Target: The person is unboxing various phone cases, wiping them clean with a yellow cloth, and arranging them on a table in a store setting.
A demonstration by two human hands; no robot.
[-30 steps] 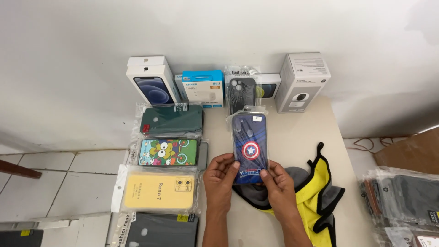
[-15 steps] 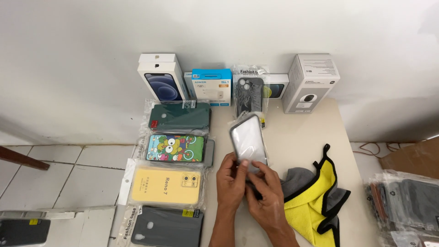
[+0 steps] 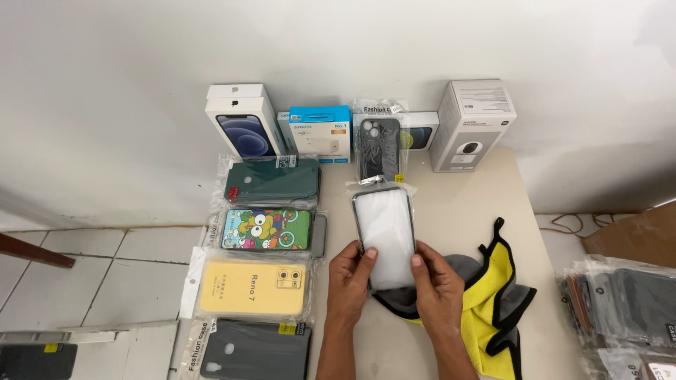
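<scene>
Just below the frame's centre, my left hand [image 3: 350, 276] and right hand [image 3: 438, 281] pinch the lower edges of a bagged phone case [image 3: 384, 232], thumbs on its white face. It looks light, its plastic sleeve slippery; gripping the stiff side rims seems safest.

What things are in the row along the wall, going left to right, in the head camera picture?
White phone box → blue and white box → black phone case in a clear bag → tall white camera box.
</scene>
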